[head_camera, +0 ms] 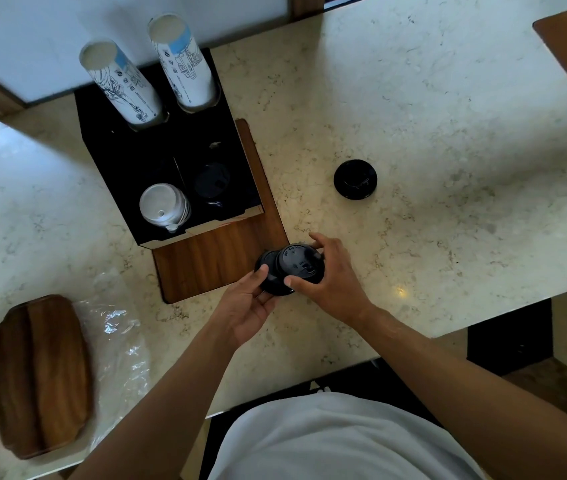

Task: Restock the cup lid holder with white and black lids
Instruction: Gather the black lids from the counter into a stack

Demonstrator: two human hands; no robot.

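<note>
I've got both hands closed on a small stack of round black plastic lids (290,270), left hand (252,303) under its near edge, right hand (332,277) over the top, just off the wooden board's corner. Lids look offset. I'd square them first, then lower flat into the right slot of the black lid holder (171,157), beside the white lids (164,206). One loose black lid (355,179) waits on the marble counter (448,133).

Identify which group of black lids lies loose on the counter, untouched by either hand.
The black lids on the counter, right of the holder. Others sit in the holder's right compartment or between both hands.
</note>
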